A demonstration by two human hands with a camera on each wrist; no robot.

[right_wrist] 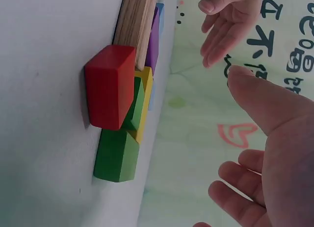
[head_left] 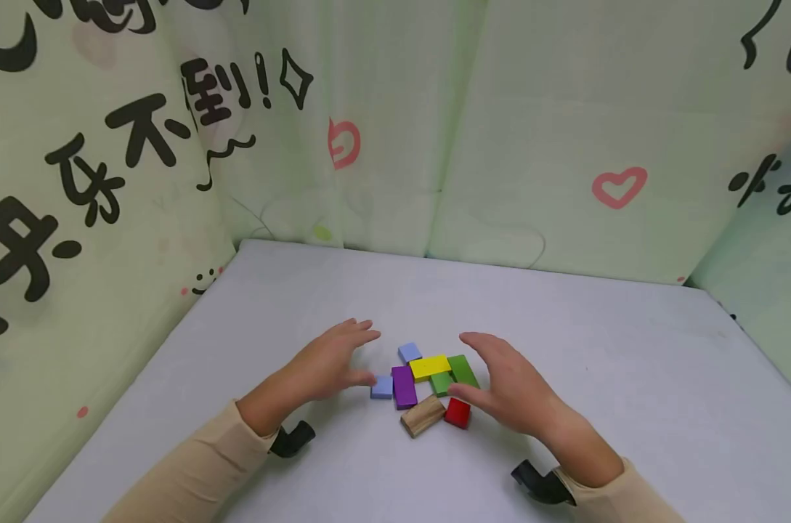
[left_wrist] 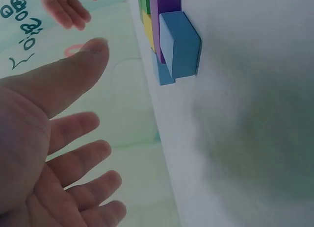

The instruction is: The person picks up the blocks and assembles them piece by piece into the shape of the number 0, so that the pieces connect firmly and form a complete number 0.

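Note:
Several small blocks lie together in a loose cluster. A purple block [head_left: 404, 387] is beside a light blue block [head_left: 381, 387], and a second light blue block [head_left: 410, 353] sits at the far side. A yellow block [head_left: 429, 367] borders a long green block [head_left: 463, 371] and a smaller green block [head_left: 441, 383]. Nearest the person are a wood-grain block [head_left: 423, 415] and a red block [right_wrist: 110, 85]. The left hand [head_left: 333, 359] hovers left of the cluster, fingers extended, holding nothing. To the right, the right hand [head_left: 513, 381] is held above the table with spread fingers and nothing gripped.
The blocks lie on a white table [head_left: 290, 290]. Pale green curtains [head_left: 532, 131] with dark lettering and pink hearts enclose its back and sides. A black wrist-worn device [head_left: 293, 439] shows at the left wrist, another black device [head_left: 540, 483] at the right.

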